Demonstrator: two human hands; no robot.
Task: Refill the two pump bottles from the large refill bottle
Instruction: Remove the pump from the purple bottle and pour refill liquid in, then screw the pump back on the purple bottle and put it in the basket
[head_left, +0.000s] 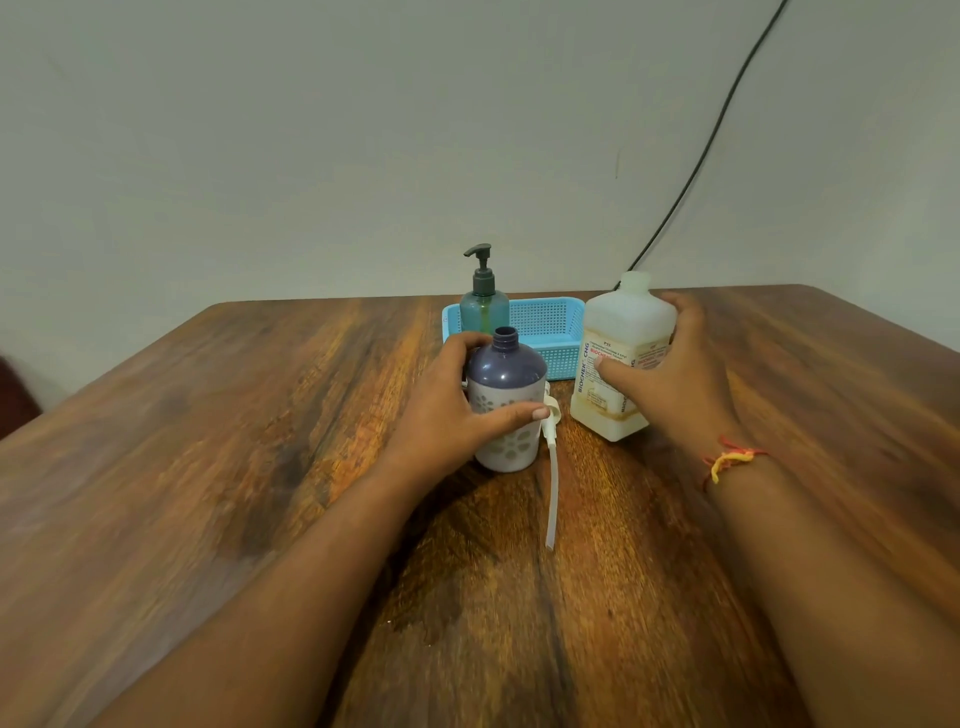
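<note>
We're over a dark, streaky wooden table (208, 467) pushed up against a plain pale wall (311, 130), and a black cable (717, 124) runs down that wall behind the far edge. At the back sits a blue mesh basket (545, 322), with a teal pump bottle (484, 306) upright at its left end, base hidden.

Up front, the left hand (447, 410) wraps thumb and fingers round a rounded purple-and-white bottle (506, 364) with flower prints. Its threaded neck is open and it stands on the table. Its white pump (551, 483) lies just beside it, long tube trailing toward us.

The right hand (675, 384), thread bracelet (732, 457) at the wrist, grips the squarish, milky plastic refill bottle (623, 332), thumb across the label. That bottle stands upright, right of the basket.
</note>
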